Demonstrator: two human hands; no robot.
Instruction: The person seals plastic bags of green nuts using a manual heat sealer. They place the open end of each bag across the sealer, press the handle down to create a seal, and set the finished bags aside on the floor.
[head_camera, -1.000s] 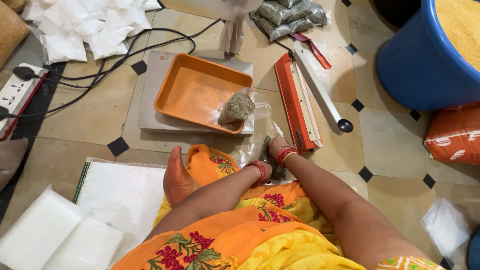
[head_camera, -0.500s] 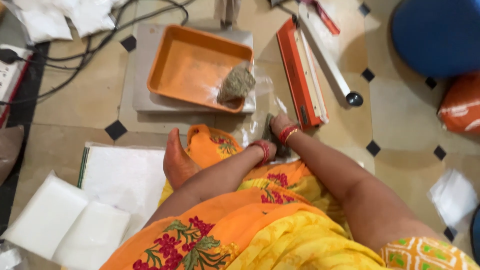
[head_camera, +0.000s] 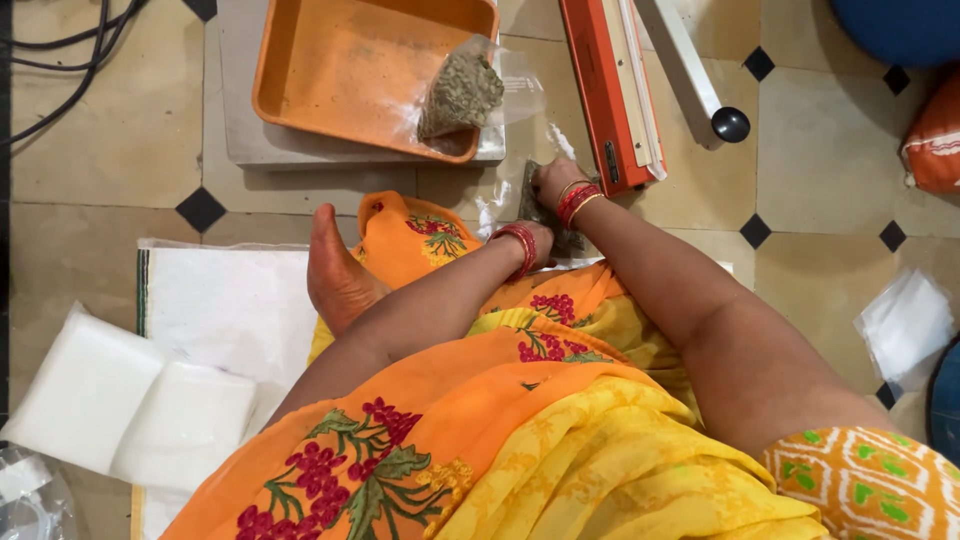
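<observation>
1. Tiled floor (head_camera: 120, 150) lies all around, cream with small black diamonds.
2. One filled bag (head_camera: 462, 95) already rests in the orange tray (head_camera: 340, 70), so that part looks done.
3. A second bag (head_camera: 545, 205) sits on the floor, near the red sealer (head_camera: 605, 90). It looks not yet sealed.
4. The right hand (head_camera: 553, 183) presses down on it; the left hand (head_camera: 535, 240) holds its near end. Both grips seem closed on it, though the fingers are partly hidden.
5. Its long side runs near to far, maybe with the open end pointing far.
</observation>
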